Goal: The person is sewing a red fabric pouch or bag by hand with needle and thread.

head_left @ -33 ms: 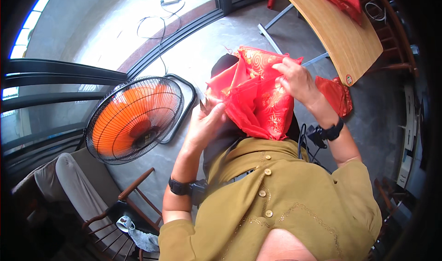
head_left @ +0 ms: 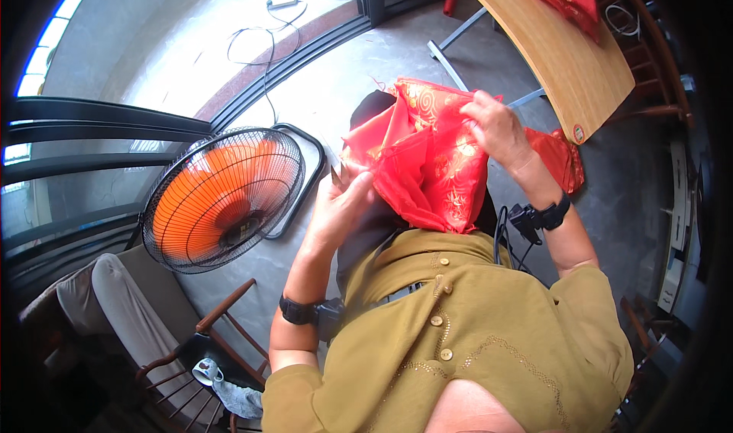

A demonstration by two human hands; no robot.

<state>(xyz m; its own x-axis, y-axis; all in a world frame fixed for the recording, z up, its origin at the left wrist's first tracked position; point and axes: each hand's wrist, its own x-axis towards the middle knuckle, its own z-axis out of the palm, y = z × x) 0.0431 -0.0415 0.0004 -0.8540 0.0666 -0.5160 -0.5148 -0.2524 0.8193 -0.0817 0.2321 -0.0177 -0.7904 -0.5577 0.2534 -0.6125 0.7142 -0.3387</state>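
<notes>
A red cloth (head_left: 427,166) with gold patterns lies bunched over my lap, its layers folded and partly open in the middle. My left hand (head_left: 345,200) pinches the cloth's left edge between thumb and fingers. A small pointed metal tip (head_left: 335,176) shows at that hand; the rest of it is hidden. My right hand (head_left: 495,131) is over the cloth's upper right part, thumb and fingers drawn together. Whatever is between those fingertips is too small to make out.
A floor fan (head_left: 225,200) with orange blades stands close to my left. At the upper right is a wooden table (head_left: 565,66) with red cloth (head_left: 569,1) on it. More red cloth (head_left: 556,158) hangs below its corner. A wooden chair (head_left: 229,311) is at lower left.
My right hand has shifted slightly to the right, its fingertips drawing away from the middle of the cloth. My left hand and the cloth are almost where they were.
</notes>
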